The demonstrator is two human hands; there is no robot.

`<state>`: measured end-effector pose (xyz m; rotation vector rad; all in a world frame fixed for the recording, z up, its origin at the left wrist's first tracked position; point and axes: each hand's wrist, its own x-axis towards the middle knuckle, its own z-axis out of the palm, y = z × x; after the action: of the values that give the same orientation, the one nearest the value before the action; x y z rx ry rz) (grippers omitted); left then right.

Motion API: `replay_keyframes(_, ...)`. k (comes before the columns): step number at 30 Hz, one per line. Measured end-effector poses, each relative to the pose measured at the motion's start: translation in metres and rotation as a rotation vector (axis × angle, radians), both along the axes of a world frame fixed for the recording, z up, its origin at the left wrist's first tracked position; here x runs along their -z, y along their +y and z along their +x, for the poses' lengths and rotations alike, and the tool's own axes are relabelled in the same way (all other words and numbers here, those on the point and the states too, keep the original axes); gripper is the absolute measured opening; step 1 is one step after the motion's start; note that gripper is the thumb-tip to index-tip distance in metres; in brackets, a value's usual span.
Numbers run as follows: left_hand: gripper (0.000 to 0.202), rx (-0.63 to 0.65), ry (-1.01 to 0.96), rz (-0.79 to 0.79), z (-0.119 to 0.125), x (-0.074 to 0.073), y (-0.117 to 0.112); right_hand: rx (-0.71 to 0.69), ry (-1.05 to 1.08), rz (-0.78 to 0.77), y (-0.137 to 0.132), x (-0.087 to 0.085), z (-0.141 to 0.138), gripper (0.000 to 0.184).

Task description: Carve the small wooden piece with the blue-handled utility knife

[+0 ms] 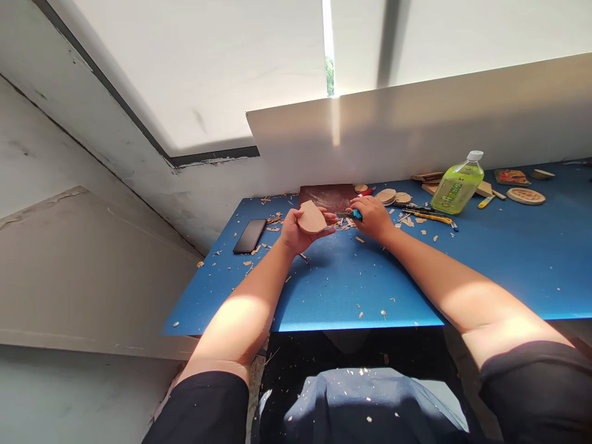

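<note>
My left hand (290, 233) is closed round the edge of a pale wooden piece (311, 218), rounded on one side and pointed at the top, holding it tilted above the blue table. In my right hand (374, 218) is a knife with a blue handle (356, 214). Its thin blade points left towards the wooden piece, and I cannot tell whether it touches the wood. Wood shavings (346, 223) lie under and between my hands. Behind them a dark brown board (324, 195) rests on the table.
A black phone (250, 236) lies left on the blue table (342, 290). To the right stand a bottle of green liquid (457, 185), a yellow cutter (430, 216), round wooden discs (386, 196) and a carved wooden disc (526, 196). A wall rises behind.
</note>
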<state>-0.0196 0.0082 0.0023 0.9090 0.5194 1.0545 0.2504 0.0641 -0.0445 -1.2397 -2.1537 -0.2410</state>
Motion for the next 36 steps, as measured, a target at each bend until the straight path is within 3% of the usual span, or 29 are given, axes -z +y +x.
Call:
replay_keyframes(3,0.041,0.005,-0.013,0.040,-0.001,-0.003,-0.003,0.078,-0.014,-0.094,-0.001,-0.001,0.001,0.041)
replay_keyframes(7,0.044,-0.009,0.094,0.093,0.007,0.005,0.000,0.143,-0.019,-0.151,-0.007,-0.003,-0.002,0.045)
replay_keyframes(13,0.049,-0.222,0.531,0.280,0.015,0.021,0.001,0.124,-0.080,-0.177,-0.020,-0.013,-0.014,0.038)
replay_keyframes(17,0.049,-0.274,0.726,0.461,0.014,0.020,-0.007,0.083,-0.164,-0.217,-0.025,-0.015,-0.021,0.031)
replay_keyframes(22,0.047,-0.320,0.852,0.641,0.018,0.014,-0.014,0.075,-0.199,-0.261,-0.028,-0.019,-0.023,0.037)
replay_keyframes(28,0.042,-0.351,0.896,0.599,0.023,0.008,-0.013,0.149,-0.177,-0.229,-0.023,-0.028,-0.019,0.047)
replay_keyframes(36,0.038,-0.335,0.805,0.438,0.023,0.019,-0.002,0.239,-0.227,-0.232,-0.014,-0.028,-0.010,0.045)
